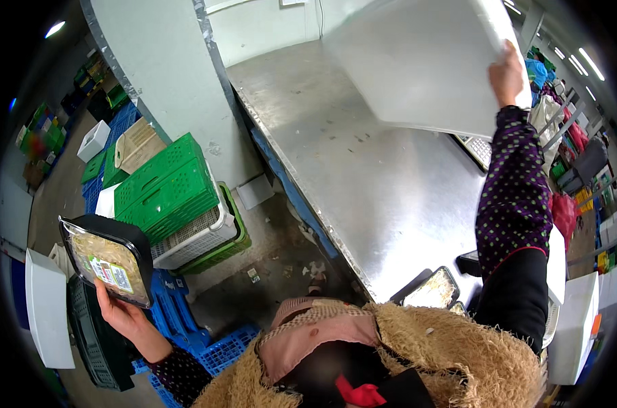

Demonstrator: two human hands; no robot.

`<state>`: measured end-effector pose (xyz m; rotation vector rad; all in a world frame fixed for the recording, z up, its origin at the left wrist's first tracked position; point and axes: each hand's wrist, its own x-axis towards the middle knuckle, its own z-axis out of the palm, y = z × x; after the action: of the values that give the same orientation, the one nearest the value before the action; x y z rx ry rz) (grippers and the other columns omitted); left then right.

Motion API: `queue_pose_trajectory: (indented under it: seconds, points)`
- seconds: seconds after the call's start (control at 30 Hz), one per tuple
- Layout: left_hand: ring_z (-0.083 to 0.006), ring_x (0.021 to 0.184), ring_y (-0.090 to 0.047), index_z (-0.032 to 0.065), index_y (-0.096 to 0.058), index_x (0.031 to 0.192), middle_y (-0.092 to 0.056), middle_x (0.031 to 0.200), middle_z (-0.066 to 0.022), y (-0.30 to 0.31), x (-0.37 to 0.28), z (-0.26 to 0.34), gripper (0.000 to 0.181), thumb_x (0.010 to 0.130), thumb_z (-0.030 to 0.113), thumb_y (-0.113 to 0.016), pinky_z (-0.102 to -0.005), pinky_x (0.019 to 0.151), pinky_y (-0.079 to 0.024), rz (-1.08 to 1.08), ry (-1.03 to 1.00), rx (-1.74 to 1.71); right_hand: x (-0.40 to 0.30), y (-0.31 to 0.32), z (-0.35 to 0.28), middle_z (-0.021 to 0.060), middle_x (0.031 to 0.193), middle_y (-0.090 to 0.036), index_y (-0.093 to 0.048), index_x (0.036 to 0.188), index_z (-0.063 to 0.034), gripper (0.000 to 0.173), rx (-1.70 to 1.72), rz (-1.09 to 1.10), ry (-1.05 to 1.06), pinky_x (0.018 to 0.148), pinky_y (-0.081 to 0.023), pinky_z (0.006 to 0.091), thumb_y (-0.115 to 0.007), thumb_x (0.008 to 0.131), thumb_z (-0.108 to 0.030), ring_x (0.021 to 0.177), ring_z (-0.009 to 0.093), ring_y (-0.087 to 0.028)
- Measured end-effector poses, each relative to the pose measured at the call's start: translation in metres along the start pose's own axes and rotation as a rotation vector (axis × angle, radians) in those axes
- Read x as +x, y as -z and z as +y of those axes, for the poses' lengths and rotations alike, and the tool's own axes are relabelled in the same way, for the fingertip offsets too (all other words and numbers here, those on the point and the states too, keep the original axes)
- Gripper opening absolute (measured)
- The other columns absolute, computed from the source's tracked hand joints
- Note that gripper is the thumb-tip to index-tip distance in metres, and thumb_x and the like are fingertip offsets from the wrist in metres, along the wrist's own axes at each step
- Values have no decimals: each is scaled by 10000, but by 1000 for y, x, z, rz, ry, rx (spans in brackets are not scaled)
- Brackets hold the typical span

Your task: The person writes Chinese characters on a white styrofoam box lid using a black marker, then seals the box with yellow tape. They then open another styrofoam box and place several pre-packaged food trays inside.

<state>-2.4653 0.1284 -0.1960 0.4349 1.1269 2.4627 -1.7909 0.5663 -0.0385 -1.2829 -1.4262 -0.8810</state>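
My left hand (122, 311) grips the lower edge of a black plastic tray (104, 255). Pale shreds that look like bean sprouts fill it under clear film, and a label with writing is stuck on top. The tray is tilted up, off to the left of the steel table (313, 158). Over the table's far right part, my right hand (507, 76) is closed around the white edge of a large, pale translucent sheet (415, 66). Blur hides whether that sheet is film or a stiff panel. Another filled tray (433, 290) lies at the table's near edge, close to my body.
Left of the table stand stacked green crates (165, 188) on a white basket (196, 239). Blue pallets (176, 311), a dark green crate (94, 336) and a white foam box (48, 311) are lower left. A keypad device (477, 150) sits partly under the sheet. A pillar (176, 66) rises beyond.
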Motion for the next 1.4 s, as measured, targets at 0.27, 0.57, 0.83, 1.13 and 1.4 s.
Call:
queue_pose_trajectory:
  seconds: [0.27,0.57,0.83,1.13,1.4]
  points:
    - [-160,1015,-607,-20,-595,1131,-636,1129,-105,-94,17,-43,246,955,140,-532,-305,892,-472,-296,85,-38,-97,84,93,89,710,-595,-600,828,99,223,619,-465,-707,510,-433,320,-617,765,-114,573,160,-554]
    - [-107,906,-584,-17,-627,956,-633,965,-73,-325,10,-140,131,923,101,-581,-251,814,-454,-865,272,53,-215,140,45,-5,450,-420,-565,745,49,199,289,-803,-1144,361,-298,267,-627,773,-138,328,111,-348]
    - [-85,597,-564,26,-599,692,-582,683,-10,-495,-37,-255,223,830,179,-685,-255,526,-469,-1454,275,621,-255,226,57,139,1073,-621,-597,1093,5,357,668,-575,-1400,759,-486,278,-582,912,-301,886,174,-619]
    - [-266,541,-643,-122,-635,766,-638,719,-168,-564,-68,-490,291,754,155,-721,-379,461,-566,-1795,345,1075,-441,275,48,179,1005,-665,-643,1068,-60,331,363,-1180,-819,819,-494,403,-643,799,-252,928,366,-623]
    - [-390,891,-637,-11,-647,867,-671,897,-205,-533,-66,-613,195,770,152,-600,-449,794,-526,-1783,-824,1346,-345,322,-1,144,996,-662,-591,1123,-7,337,195,-1302,-1121,777,-517,353,-650,797,-67,856,266,-650]
